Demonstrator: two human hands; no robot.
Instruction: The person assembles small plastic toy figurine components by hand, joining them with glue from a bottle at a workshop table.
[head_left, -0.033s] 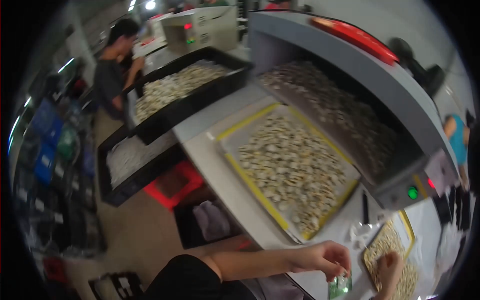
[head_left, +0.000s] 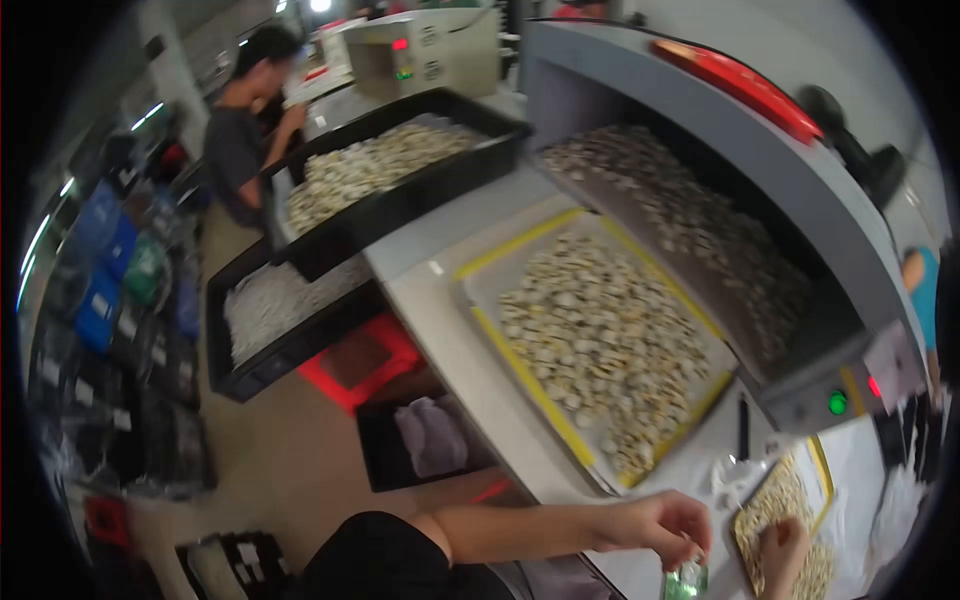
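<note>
My left hand (head_left: 676, 527) reaches in from the lower edge, thumb and fingers pinched on a small green and clear packet (head_left: 686, 580) at the table's near edge. My right hand (head_left: 785, 556) is over a smaller yellow-edged tray (head_left: 822, 470) heaped with small pale pieces (head_left: 775, 500). Its fingers are bent down toward the pieces; the fingertips and anything in them are hidden. Beyond my hands lies a larger tray with a yellow rim (head_left: 525, 375), spread with many pale, dark-edged, shell-like pieces (head_left: 600, 335).
A grey box-shaped machine (head_left: 690, 85) with a green light stands behind the large tray, more pieces inside it. Black bins (head_left: 400, 185) of pale pieces sit at the left. A red stool (head_left: 362, 365) is below the table. A person (head_left: 240, 130) sits at the far left.
The whole view has shifted slightly, so the table and trays appear a little farther right. My left hand still pinches the packet, and my right hand stays over the small tray.
</note>
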